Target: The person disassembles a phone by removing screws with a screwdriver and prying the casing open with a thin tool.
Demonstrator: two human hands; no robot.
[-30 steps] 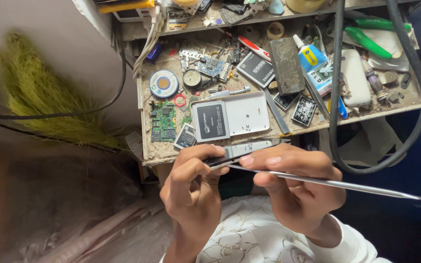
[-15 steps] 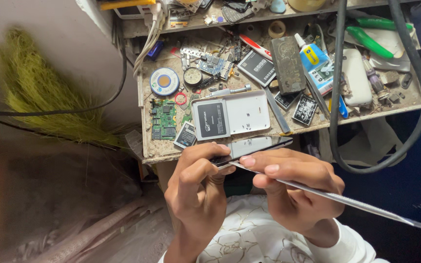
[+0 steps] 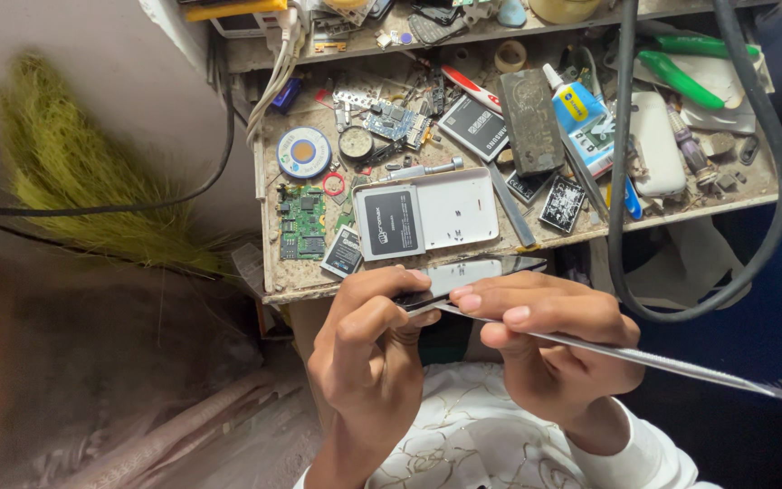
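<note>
A dark glossy phone screen panel (image 3: pixel 477 272) sits just in front of the workbench (image 3: pixel 269 272) edge, pinched at its near end by the left hand (image 3: pixel 368 349), whose fingers are curled closed on it. The right hand (image 3: pixel 549 349) is closed around a long thin metal blade (image 3: pixel 681 365) — its tip meets the panel's lower edge beside the left thumb.

Just beyond, on the bench, lies an opened white phone shell (image 3: pixel 459 208) with a black battery (image 3: pixel 389 222) seated in its left half. Around it — a green circuit board (image 3: pixel 302 222), a solder reel (image 3: pixel 303 151), a glue bottle (image 3: pixel 570 100) and green-handled pliers (image 3: pixel 690 63).
</note>
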